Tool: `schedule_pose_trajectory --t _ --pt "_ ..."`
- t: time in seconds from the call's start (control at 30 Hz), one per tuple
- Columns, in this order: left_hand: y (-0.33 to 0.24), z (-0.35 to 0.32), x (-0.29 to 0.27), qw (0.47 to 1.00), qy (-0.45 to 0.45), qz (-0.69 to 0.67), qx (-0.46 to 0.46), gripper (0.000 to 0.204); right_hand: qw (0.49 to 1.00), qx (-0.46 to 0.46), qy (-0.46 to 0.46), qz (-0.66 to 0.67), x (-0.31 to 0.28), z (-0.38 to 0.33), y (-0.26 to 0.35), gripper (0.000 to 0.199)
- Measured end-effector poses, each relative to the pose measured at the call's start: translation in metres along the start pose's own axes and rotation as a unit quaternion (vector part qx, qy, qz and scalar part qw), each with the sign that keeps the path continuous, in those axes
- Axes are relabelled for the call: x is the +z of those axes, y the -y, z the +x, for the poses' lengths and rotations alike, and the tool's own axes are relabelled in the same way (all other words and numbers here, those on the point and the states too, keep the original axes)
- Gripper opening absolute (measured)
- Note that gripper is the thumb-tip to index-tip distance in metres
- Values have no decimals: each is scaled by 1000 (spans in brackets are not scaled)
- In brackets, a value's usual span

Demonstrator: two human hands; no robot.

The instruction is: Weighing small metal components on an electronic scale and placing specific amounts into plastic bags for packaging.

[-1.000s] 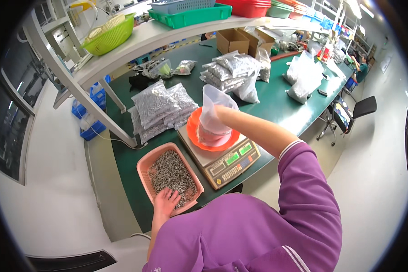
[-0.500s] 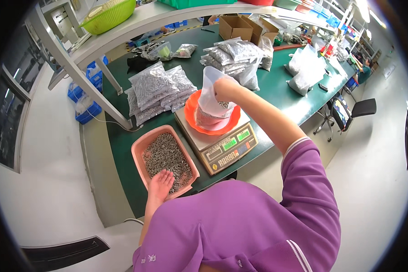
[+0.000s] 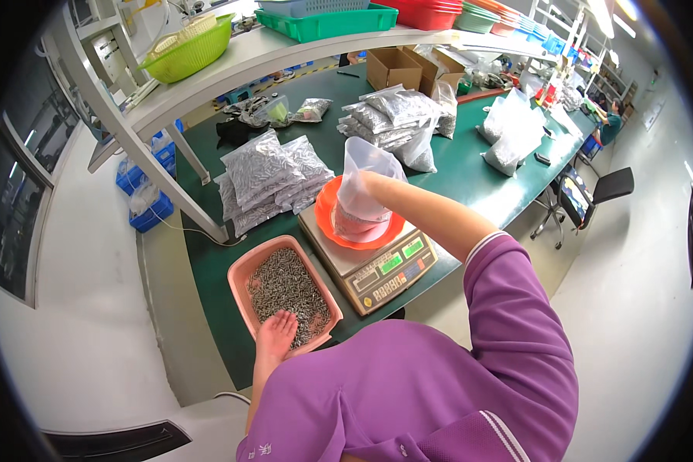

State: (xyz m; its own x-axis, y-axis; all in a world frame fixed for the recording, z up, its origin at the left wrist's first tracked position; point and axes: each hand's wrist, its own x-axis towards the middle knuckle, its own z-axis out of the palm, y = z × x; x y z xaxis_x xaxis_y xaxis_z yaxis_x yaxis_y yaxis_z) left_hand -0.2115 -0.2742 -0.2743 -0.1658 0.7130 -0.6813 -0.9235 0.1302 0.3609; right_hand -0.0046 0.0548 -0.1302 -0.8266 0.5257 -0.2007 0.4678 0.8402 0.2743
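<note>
My left hand (image 3: 278, 331) rests palm up at the near end of a pink plastic basin (image 3: 237, 279), its fingers stretched out over small metal screw-like pieces (image 3: 286, 286). My right hand (image 3: 368, 186) reaches down into a clear plastic bag (image 3: 356, 165); its fingers are hidden by the plastic. The bag stands upright in an orange bowl (image 3: 326, 202) and holds metal pieces at its bottom. Beneath the bowl is a digital weighing scale (image 3: 379, 279) with lit green displays.
Filled bags (image 3: 260, 173) are piled behind the basin, and another pile (image 3: 393, 115) lies farther back. White bags (image 3: 510, 131) sit at the right of the green table (image 3: 215, 296). A raised shelf (image 3: 285, 52) with baskets spans the back. Cardboard boxes (image 3: 393, 71) stand beyond.
My right hand has gone deeper into the plastic bag. My left hand stays at the basin's near end, fingers still stretched. The whole view has shifted slightly.
</note>
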Motion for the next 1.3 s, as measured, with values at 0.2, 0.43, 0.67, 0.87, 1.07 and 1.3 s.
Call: schedule_pose_trajectory --t 0.2,0.43,0.67,0.87,1.07,1.3 --pt "-8 5 -2 1000 10 -2 5 19 999 14 -30 32 -7 -1 -9 6" --pt "-9 0 17 999 35 -6 19 19 923 147 -165 316 -72 -59 -27 15" --pt "-16 -38 122 934 352 -48 -17 41 557 -54 -59 827 -100 -82 49 9" --pt "-25 -60 169 933 355 -56 -27 43 734 -27 -61 676 -97 -69 121 10" --pt "-26 -62 157 942 314 -119 -21 38 754 -64 -105 645 -97 -71 136 24" --pt "-27 -68 152 944 310 -111 23 39 673 -33 -156 722 -86 -71 139 26"
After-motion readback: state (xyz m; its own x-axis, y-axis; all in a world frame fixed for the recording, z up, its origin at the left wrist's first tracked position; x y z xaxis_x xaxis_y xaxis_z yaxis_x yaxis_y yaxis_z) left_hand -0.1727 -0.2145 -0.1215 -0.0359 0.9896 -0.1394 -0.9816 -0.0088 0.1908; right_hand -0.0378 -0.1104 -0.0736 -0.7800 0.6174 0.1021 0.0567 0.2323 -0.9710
